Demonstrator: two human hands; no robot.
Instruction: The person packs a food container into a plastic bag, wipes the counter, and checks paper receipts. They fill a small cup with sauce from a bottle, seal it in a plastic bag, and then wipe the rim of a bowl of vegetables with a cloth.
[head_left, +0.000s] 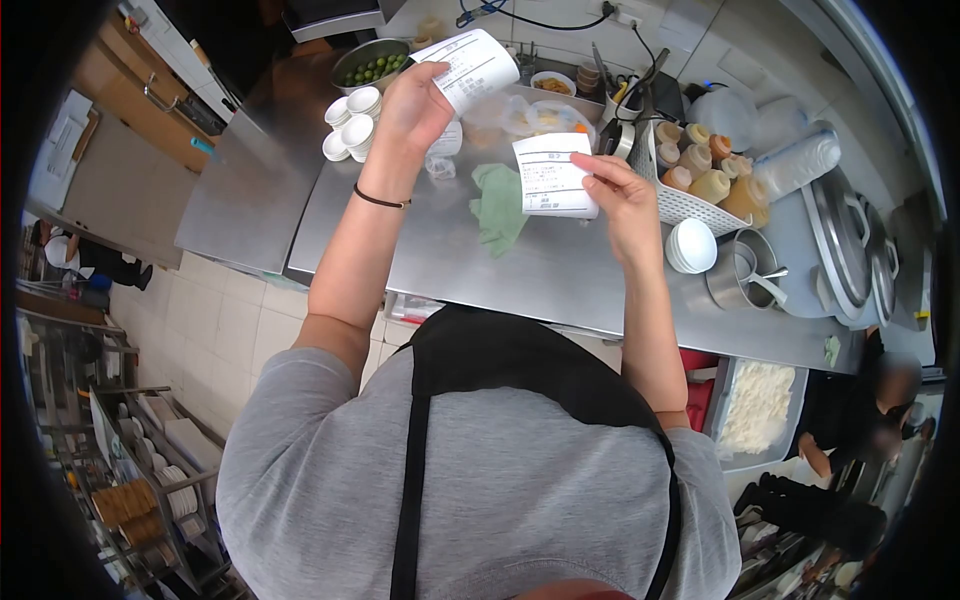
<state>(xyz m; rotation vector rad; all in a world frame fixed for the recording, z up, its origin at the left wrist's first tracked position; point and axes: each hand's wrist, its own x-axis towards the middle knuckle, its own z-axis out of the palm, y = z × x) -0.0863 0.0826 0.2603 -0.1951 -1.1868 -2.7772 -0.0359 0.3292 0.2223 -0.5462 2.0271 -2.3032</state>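
My left hand is closed on a printed paper receipt, raised toward the back of the steel counter. In my right hand a second printed receipt is pinched at its right edge between thumb and fingers. The print on both slips is too small to read fully. Behind and left of the right receipt lies a crumpled green cloth. Stacks of small white cups stand beside my left forearm. A clear plastic container sits between the two slips, partly hidden.
A bowl of green limes is at the back left. To the right stand a white basket of sauce bottles, white bowls, a metal pot and large lids. A co-worker is at the far right, near a tray of white food.
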